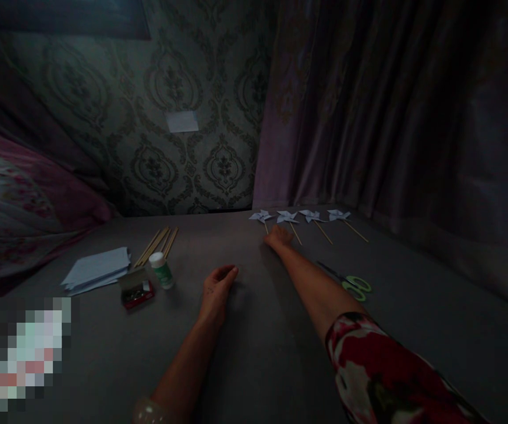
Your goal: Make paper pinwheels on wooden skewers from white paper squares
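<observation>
My right hand point(279, 237) reaches to the far side of the table, its fingers curled at the lower stick of the leftmost white paper pinwheel point(261, 217). The fingertips are partly hidden. To its right lie more pinwheels on wooden sticks: one beside the hand point(287, 217), another point(310, 216), and the rightmost one point(339, 215). My left hand point(217, 288) hovers or rests over the middle of the table, loosely curved, thumb apart from the fingers, nothing visible in it. Green-handled scissors point(355, 287) lie beside my right forearm, which partly covers them.
On the left of the grey table point(254, 353) are a stack of white paper point(99, 268), several wooden sticks point(151, 247), an upright white-and-green glue stick point(161, 271) and an opened small red box point(138, 294) with small dark items. Curtains point(369, 106) hang behind at right.
</observation>
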Available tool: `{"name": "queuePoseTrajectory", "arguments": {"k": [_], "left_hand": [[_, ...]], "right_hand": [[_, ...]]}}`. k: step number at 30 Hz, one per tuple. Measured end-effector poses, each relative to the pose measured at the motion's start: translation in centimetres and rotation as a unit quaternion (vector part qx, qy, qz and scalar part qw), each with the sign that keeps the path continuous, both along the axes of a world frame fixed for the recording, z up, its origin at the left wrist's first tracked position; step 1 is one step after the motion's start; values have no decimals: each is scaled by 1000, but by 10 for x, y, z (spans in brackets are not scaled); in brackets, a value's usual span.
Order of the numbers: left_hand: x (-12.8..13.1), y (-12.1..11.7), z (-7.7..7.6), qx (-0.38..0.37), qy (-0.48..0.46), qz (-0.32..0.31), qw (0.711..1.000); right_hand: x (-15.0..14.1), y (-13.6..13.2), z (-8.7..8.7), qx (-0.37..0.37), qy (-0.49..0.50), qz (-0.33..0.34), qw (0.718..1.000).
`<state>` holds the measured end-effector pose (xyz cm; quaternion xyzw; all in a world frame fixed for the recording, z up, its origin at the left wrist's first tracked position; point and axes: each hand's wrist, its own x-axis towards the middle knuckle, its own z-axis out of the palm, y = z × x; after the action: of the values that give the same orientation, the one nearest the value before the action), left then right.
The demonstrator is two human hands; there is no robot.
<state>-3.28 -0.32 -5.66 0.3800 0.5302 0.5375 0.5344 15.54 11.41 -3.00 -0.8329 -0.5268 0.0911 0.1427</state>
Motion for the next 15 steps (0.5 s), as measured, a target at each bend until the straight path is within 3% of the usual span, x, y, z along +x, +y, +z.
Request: {"name": "queuePoseTrajectory", "arguments": {"k": [15], "left_hand": [[1, 0, 2, 0, -4, 2, 1000]], "right_hand": [[1, -4, -2, 5, -21, 17, 1000]]}}
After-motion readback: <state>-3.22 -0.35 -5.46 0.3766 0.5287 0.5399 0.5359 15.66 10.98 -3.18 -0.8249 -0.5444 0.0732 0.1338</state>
